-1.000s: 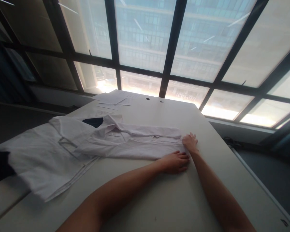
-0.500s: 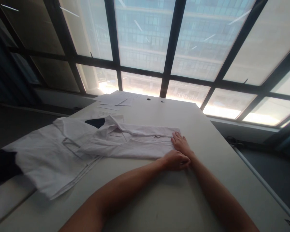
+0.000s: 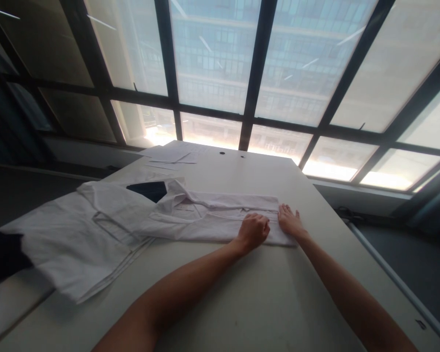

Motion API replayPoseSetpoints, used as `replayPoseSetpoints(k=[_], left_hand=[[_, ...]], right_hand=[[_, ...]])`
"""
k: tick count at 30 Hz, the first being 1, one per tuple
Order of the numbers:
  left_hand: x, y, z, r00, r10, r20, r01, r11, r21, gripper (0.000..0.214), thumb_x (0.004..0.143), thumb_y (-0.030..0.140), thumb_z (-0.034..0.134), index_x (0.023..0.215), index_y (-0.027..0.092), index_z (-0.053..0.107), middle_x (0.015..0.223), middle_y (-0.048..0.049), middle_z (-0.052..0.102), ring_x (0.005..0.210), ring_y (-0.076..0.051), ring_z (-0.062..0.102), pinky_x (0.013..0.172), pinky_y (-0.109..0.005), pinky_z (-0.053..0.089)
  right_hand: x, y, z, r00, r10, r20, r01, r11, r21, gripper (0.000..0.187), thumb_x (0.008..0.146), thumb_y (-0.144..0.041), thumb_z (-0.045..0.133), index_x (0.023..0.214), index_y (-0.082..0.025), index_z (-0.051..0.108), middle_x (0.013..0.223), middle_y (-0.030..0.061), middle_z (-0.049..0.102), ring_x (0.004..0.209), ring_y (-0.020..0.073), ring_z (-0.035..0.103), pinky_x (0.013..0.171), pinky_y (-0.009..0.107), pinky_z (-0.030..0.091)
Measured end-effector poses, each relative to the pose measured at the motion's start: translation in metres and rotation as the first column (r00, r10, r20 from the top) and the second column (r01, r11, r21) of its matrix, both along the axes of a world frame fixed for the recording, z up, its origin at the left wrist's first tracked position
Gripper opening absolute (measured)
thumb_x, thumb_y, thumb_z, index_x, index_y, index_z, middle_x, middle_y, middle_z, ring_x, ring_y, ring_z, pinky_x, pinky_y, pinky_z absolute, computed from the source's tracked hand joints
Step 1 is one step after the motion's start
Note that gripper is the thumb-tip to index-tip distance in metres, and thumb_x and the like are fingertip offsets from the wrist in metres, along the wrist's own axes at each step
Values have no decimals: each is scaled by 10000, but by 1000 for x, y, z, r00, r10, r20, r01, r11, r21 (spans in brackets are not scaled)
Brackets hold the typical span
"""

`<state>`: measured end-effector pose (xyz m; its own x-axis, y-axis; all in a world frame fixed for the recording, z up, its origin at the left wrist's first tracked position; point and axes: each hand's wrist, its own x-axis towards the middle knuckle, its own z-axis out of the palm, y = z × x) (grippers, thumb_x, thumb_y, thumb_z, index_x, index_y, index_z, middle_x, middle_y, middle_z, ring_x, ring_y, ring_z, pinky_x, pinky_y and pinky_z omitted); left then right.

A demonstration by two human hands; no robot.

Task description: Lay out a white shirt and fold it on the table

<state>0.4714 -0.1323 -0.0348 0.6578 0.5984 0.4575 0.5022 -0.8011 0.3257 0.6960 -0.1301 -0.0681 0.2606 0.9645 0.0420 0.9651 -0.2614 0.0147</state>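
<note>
A white shirt (image 3: pixel 132 220) lies partly folded across the pale table (image 3: pixel 264 303), its collar toward the window and one long folded panel stretching to the right. My left hand (image 3: pixel 254 231) rests on the right end of that panel with the fingers curled in. My right hand (image 3: pixel 289 221) lies flat beside it, fingers spread, pressing the panel's right edge to the table. The two hands are a little apart.
Loose sheets of paper (image 3: pixel 170 155) lie at the table's far end near two small dark holes (image 3: pixel 222 153). A dark cloth (image 3: pixel 3 254) shows at the left edge. Large window panes (image 3: pixel 220 58) rise behind. The table's right edge drops to a dark floor.
My left hand has moved up from the bare table onto the shirt's right end and curled. My right hand has shifted slightly right along the edge.
</note>
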Motion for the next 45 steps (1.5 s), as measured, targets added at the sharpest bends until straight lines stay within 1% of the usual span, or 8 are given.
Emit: replayPoseSetpoints(k=[3,6,19,24,29,32,37,45], left_hand=[[-4,7,-7,980,186,-71,-186,983,1,306,931,224,512,1189,166,667,1297,-141,660,1291,-325,517,1175,-638,201],[-5,8,-16,972,201,-125,-200,980,18,428,965,279,474,1368,170,571,1493,-150,517,1427,-357,366,1177,-708,55],[10,-12,-23,973,-18,-231,1,997,-75,500,1021,379,423,1455,145,503,1558,-171,437,1473,-353,321,1182,-597,248],[14,-11,-29,972,-40,-233,19,996,-91,511,1026,404,394,1467,162,488,1583,-154,404,1492,-363,283,1188,-595,236],[15,-11,-33,971,-55,-231,35,995,-90,523,1028,426,393,1480,174,469,1587,-148,398,1495,-365,274,1188,-588,242],[10,0,-22,977,-24,-214,5,996,-90,540,1037,433,381,1500,162,438,1583,-155,401,1465,-352,334,1167,-561,296],[-18,46,7,950,216,-227,-222,975,-1,400,1022,359,436,1295,134,624,1375,-167,603,1338,-308,481,1134,-484,340],[-64,92,11,788,485,-379,-490,867,92,416,931,305,534,1302,148,640,1619,-155,326,1498,-387,212,1182,-578,200]], right_hand=[[13,-6,-4,999,-38,22,38,999,-7,598,1039,-291,146,1580,-89,300,1652,177,247,1534,293,189,1183,658,141],[35,-14,-7,996,-88,26,88,996,-22,601,1039,-298,135,1589,-113,288,1657,176,237,1540,292,167,1175,666,153],[191,-92,-15,957,-289,-13,289,957,2,599,1028,-328,157,1561,-185,390,1632,150,321,1527,258,233,1185,597,236],[146,-76,-1,913,-371,169,347,925,158,568,974,-171,235,1473,-101,497,1594,219,359,1519,321,221,1161,685,160],[42,-28,-5,968,-249,-27,249,948,196,561,1031,-348,242,1502,-128,451,1586,182,388,1480,303,313,1146,548,315],[5,-13,-10,981,-173,-85,185,969,164,581,1040,-419,266,1535,-149,405,1607,170,358,1498,301,278,1177,539,258],[3,-19,-10,976,-194,-103,205,971,119,605,1043,-459,290,1563,-157,362,1623,161,331,1505,302,264,1192,522,226],[8,-23,-10,972,-209,-106,223,966,134,584,1035,-426,326,1548,-154,391,1602,165,371,1490,287,301,1194,473,227]])
